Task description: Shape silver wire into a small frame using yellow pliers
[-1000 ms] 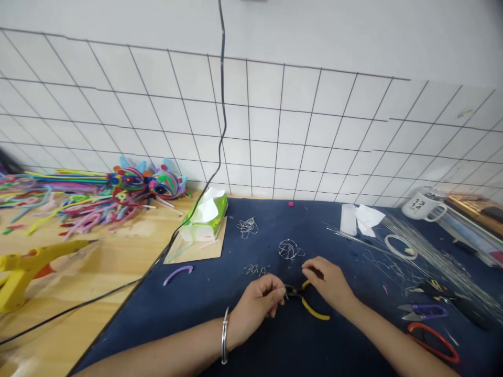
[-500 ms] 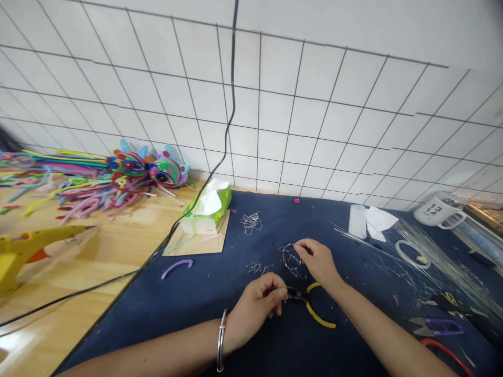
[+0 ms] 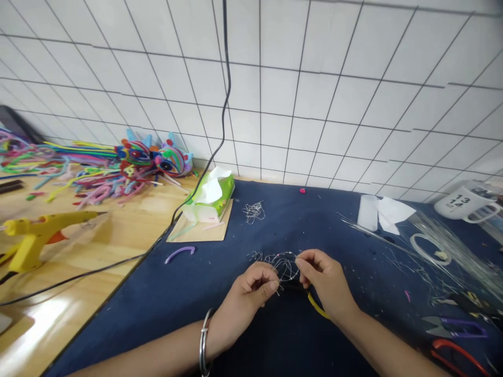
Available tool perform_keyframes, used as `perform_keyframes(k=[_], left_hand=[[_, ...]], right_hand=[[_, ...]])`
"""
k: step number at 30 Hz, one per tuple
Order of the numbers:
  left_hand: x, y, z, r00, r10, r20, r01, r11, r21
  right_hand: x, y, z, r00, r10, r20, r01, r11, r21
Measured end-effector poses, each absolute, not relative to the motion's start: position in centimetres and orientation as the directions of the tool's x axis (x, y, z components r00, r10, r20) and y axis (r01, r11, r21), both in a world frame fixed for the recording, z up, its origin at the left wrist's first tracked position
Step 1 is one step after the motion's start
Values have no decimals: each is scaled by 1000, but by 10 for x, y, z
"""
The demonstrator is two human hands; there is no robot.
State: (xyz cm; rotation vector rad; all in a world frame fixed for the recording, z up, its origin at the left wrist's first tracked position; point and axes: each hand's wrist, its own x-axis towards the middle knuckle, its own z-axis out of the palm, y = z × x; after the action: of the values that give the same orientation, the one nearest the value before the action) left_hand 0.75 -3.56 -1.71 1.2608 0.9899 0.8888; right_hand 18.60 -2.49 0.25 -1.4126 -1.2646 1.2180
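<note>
Both hands met over the blue mat (image 3: 157, 309): the left hand (image 3: 251, 288) and the right hand (image 3: 324, 280) each pinched the small wire cage (image 3: 285, 264), lifted just above the yellow-handled pliers (image 3: 316, 309). A light fingertip grip seemed wise, lest the thin wire kink. The mug (image 3: 463, 201)'s contents couldn't be seen.

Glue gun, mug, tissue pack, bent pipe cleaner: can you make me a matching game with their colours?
Things:
1. glue gun
2. mug
3. tissue pack
4. bent pipe cleaner

Colours:
A. purple
B. white
C. yellow
D. green

Pairs: 1-C, 2-B, 3-D, 4-A
</note>
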Motion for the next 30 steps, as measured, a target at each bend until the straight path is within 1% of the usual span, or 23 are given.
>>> perform_keyframes(k=[4, 8, 12, 18, 26, 30], left_hand=[[6, -30, -20, 392, 912, -125, 27, 124, 992], [3, -28, -24, 399, 906, -138, 53, 128, 990], [1, -28, -25, 398, 913, -95, 85, 67, 994], [0, -28, -22, 396, 918, -22, 114, -26, 993], [1, -29, -24, 397, 918, 19, 134, -78, 988], [1, -29, -23, 370, 927, 64, 139, -123, 983]], right_hand=[[187, -25, -8, -51, 993, -102, 166, -92, -982], [187, -25, -17, -58, 994, -92, 206, -78, -975], [187, -25, -19, -63, 993, -97, 224, -81, -971], [184, -27, -17, -82, 991, -102, 193, -84, -978], [183, -31, -12, -83, 995, -46, 232, -25, -972], [184, -30, -13, -68, 997, -45, 241, -27, -970]])
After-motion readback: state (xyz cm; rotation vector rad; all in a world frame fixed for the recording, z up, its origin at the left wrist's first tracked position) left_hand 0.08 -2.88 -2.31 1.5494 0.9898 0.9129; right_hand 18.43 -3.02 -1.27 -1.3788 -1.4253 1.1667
